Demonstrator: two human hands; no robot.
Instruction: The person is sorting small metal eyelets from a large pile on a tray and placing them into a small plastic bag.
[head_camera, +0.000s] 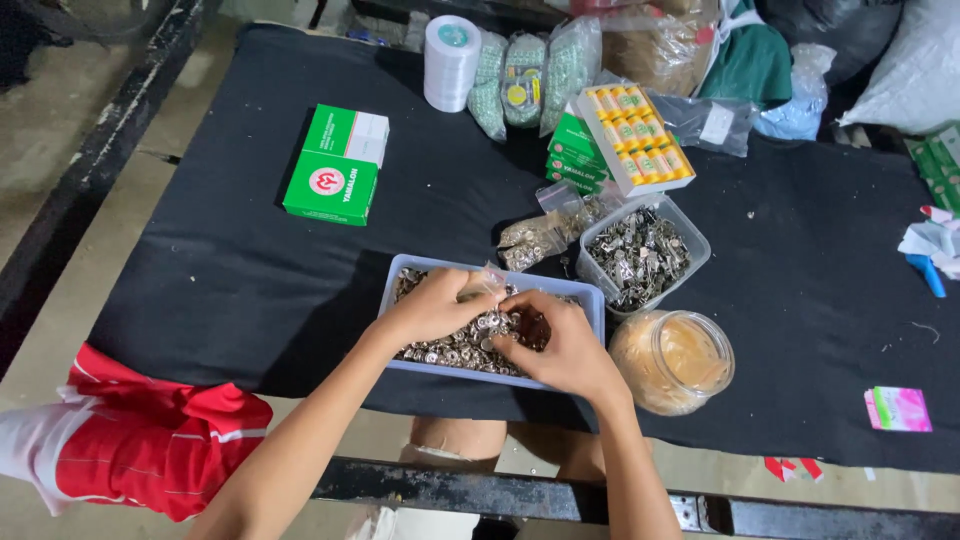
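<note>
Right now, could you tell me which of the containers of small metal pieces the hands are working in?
Both hands, left hand and right hand, are in the shallow bluish rectangular tray nearest the person; the clear square tub of metal pieces behind it is untouched.

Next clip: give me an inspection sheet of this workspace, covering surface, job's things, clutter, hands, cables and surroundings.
Surface: black cloth covering the table.
Job's things: blue tray of small metal parts; clear tub of metal parts beside it.
Clutter: green boxes, white tape roll, box of yellow tubes, jar of rubber bands, plastic bags.
Hands: left hand and right hand both in the tray; the grip is hidden.
Cables: nothing seen.
Surroundings: concrete floor, red garment, dark metal frame.
</note>
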